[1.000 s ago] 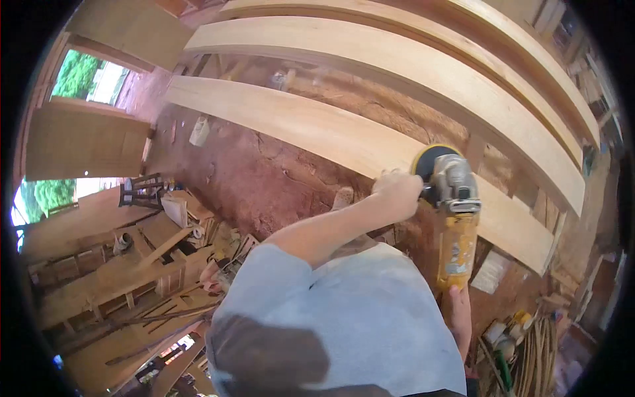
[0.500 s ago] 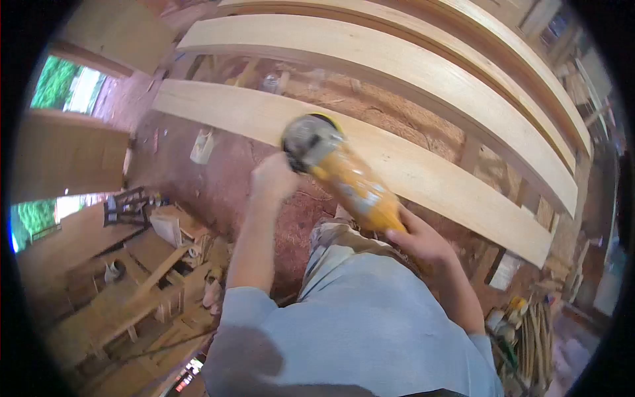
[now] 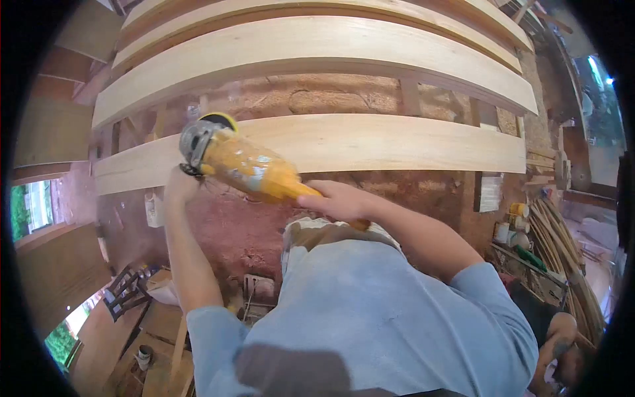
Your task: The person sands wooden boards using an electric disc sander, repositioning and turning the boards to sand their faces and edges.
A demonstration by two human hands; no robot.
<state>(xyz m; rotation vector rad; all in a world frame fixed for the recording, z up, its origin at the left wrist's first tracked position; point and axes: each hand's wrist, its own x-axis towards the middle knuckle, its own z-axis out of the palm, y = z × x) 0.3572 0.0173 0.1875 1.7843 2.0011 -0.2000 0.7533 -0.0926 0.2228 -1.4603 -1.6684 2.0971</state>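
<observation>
A yellow angle grinder (image 3: 248,165) with a grey metal head hangs tilted over the near pale plank (image 3: 397,144). A round pad with a yellow edge shows at its head. My right hand (image 3: 338,200) wraps round the rear end of the grinder's body. My left hand (image 3: 180,185) is closed beside the grinder's head, where a side handle seems to be, mostly covered by the hand. The grinder's pad overlaps the plank in the view; I cannot tell whether they touch.
More long planks (image 3: 317,46) lie parallel beyond, on wooden supports. At the lower right are a person (image 3: 559,337), a bundle of thin sticks (image 3: 562,251) and several containers. A white container (image 3: 154,210) stands on the reddish floor at left. Wood pieces lie lower left.
The grinder and both hands have shifted left along the near plank. The view has turned to the right, and a person now shows at the lower right.
</observation>
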